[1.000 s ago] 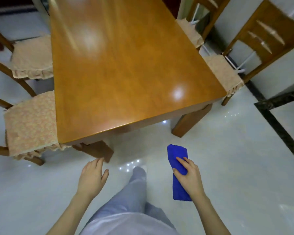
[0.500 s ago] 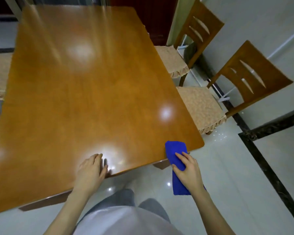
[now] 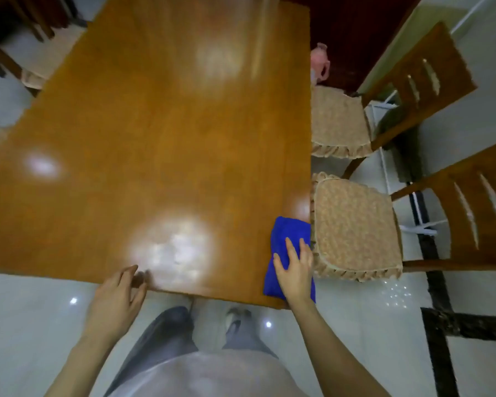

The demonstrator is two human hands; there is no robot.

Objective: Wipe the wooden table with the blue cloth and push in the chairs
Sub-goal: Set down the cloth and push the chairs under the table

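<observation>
The glossy wooden table (image 3: pixel 161 144) fills the upper left of the head view. A folded blue cloth (image 3: pixel 287 242) lies flat on its near right corner. My right hand (image 3: pixel 295 270) presses down on the cloth with straight fingers. My left hand (image 3: pixel 116 302) rests at the table's near edge, fingers loosely bent, holding nothing. Two wooden chairs with beige cushions stand along the right side: the nearer chair (image 3: pixel 355 230) is pulled out beside the cloth, the farther chair (image 3: pixel 338 124) sits partly under the tabletop.
More cushioned chairs (image 3: pixel 32 78) show at the far left edge. A pink object (image 3: pixel 320 63) stands beyond the table's right edge by a dark red door. The white tiled floor (image 3: pixel 370 325) has black border strips on the right. My legs stand at the table's near edge.
I have stepped up to the table. My right hand has brought the blue cloth from the air onto the table's near right corner and flattened on it. My left hand stays at the near edge.
</observation>
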